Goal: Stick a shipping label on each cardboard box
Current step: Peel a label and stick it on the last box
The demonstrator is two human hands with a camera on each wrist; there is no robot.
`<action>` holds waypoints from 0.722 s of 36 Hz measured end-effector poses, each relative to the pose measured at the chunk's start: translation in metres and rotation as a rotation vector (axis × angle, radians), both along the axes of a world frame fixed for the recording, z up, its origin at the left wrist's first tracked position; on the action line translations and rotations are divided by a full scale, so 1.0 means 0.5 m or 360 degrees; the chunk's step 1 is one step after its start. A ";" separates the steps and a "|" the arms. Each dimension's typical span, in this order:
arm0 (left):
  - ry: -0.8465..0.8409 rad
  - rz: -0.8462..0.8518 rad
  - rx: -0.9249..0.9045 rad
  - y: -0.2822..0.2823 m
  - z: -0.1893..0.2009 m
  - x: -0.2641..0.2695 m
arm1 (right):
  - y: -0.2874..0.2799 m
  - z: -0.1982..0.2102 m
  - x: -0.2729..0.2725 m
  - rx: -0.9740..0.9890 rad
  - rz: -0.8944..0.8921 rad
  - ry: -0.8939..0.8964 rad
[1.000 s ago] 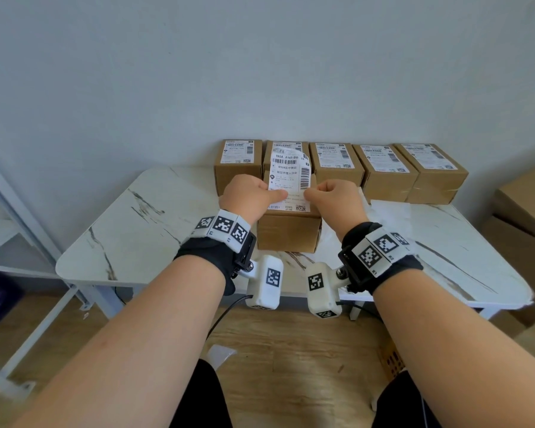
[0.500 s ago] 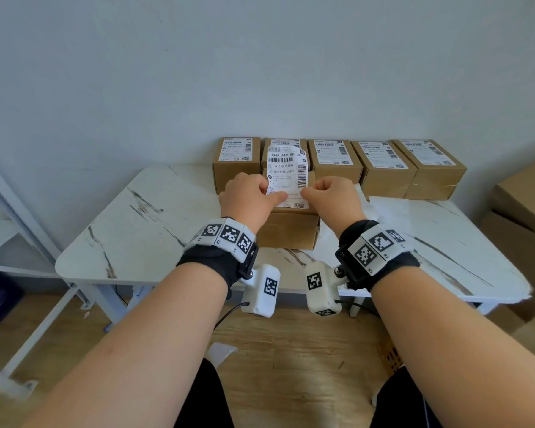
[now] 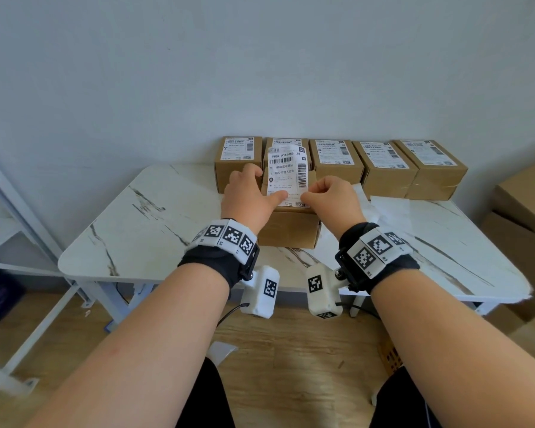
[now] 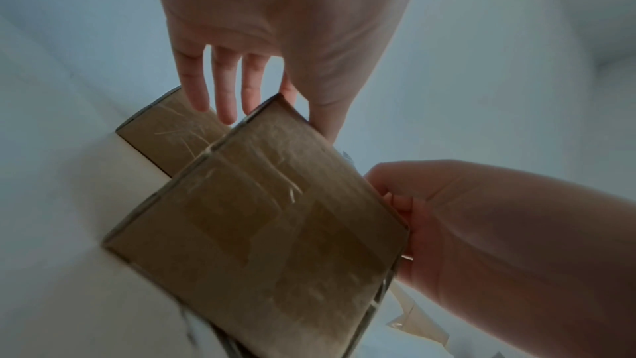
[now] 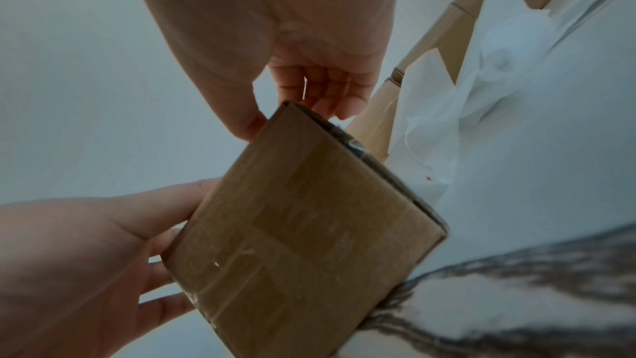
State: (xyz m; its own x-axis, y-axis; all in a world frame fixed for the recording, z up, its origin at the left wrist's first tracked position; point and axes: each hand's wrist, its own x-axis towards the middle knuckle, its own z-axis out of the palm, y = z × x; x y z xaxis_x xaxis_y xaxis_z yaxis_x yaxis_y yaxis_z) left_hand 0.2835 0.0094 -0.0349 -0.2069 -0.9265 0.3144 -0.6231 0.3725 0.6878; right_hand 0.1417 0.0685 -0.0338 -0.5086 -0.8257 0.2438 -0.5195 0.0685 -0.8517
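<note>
Now left hand [image 3: 250,197] spread, thumb pressing shipping label [image 3: 288,176] onto cardboard box [image 3: 288,231] — right hand [image 3: 332,200] pinching label edge

Small packing room, my parcel station: marble-look table [image 3: 155,230] against bare wall [image 3: 260,63], row of labelled boxes [image 3: 334,156] far side, big cartons [image 3: 525,211] right, metal shelving [image 3: 10,211] left.

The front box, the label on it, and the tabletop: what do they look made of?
Front box: brown cardboard, matte, with glossy clear tape across its side. Label: thin white printed paper, its top curling up. Tabletop: smooth white marble-look surface with grey veins; real stone or laminate, can't tell.
</note>
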 end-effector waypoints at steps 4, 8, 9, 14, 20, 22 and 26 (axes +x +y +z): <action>0.0054 -0.0035 -0.0023 0.004 -0.005 -0.005 | 0.000 -0.001 -0.001 0.0003 0.0005 0.0006; 0.0038 -0.0051 -0.0191 0.006 -0.007 -0.005 | -0.004 -0.004 -0.002 -0.0006 0.0003 0.0033; 0.0024 -0.0060 -0.0231 0.008 -0.008 -0.005 | -0.007 -0.006 -0.004 -0.0013 -0.0009 0.0037; -0.0063 -0.0137 -0.0306 0.009 -0.012 -0.008 | -0.017 -0.012 -0.012 0.0064 -0.0017 0.0018; -0.0191 -0.0204 -0.0244 -0.005 -0.012 -0.003 | -0.028 -0.017 -0.014 0.0084 -0.0017 -0.0027; -0.0239 -0.0233 -0.0191 -0.009 -0.010 -0.002 | -0.031 -0.018 -0.014 0.0076 -0.0018 -0.0034; -0.0358 -0.0299 -0.0105 -0.018 -0.004 -0.001 | -0.038 -0.023 -0.018 0.0080 -0.0030 -0.0033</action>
State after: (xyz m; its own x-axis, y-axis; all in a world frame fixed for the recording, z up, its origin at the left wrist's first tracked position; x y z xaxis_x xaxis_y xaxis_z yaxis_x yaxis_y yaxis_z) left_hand 0.2829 0.0005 -0.0369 -0.4444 -0.8442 0.2996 -0.6729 0.5354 0.5104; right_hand 0.1326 0.0495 -0.0451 -0.5290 -0.8267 0.1914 -0.4999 0.1213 -0.8575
